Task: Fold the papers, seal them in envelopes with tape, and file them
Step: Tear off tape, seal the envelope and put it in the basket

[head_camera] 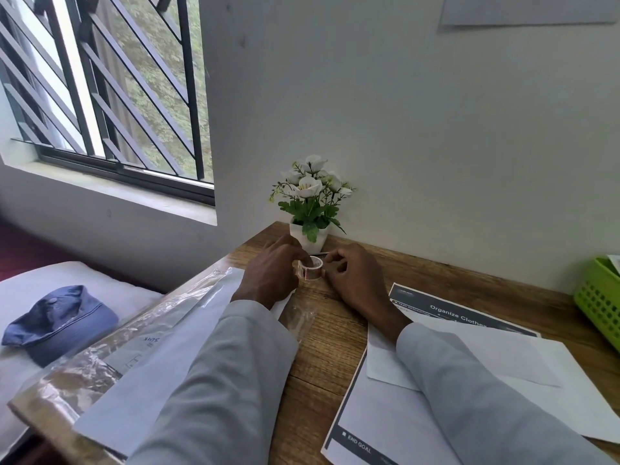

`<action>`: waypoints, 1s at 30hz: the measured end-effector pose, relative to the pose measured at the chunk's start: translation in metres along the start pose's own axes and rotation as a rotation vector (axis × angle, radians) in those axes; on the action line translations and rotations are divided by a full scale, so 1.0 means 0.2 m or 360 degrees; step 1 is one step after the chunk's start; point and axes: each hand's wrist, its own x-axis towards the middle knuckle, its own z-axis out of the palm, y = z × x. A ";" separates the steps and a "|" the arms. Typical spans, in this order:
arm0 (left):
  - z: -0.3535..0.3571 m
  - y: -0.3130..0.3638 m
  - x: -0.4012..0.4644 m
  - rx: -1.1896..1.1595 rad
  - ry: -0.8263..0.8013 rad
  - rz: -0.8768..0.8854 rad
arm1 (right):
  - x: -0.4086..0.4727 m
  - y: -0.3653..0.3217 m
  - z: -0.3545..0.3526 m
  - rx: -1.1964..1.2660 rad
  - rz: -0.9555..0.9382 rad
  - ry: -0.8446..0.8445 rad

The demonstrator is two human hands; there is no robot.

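Note:
A small roll of clear tape (312, 267) with a red-and-white core is held above the wooden desk (328, 344), just in front of the flower pot. My left hand (273, 271) grips the roll from the left. My right hand (352, 275) pinches at its right side, fingers curled. A long white envelope (161, 374) lies under my left forearm. To the right lies a folded white paper (510, 360) on printed sheets (375, 427), partly covered by my right sleeve.
A white pot of artificial white flowers (310, 209) stands against the wall behind my hands. A green plastic basket (600, 297) sits at the desk's right edge. Clear plastic sleeves (100, 350) lie along the left edge. A blue cap (60, 322) rests on a pillow left of the desk.

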 end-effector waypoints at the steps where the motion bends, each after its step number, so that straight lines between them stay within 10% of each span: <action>1: 0.00 0.00 0.00 0.0011 -0.0016 0.0017 | 0.00 0.00 0.00 -0.0011 0.0019 0.0014; 30: 0.01 0.00 0.02 0.0008 0.0069 0.0082 | 0.00 0.00 0.02 0.0149 0.0011 -0.0158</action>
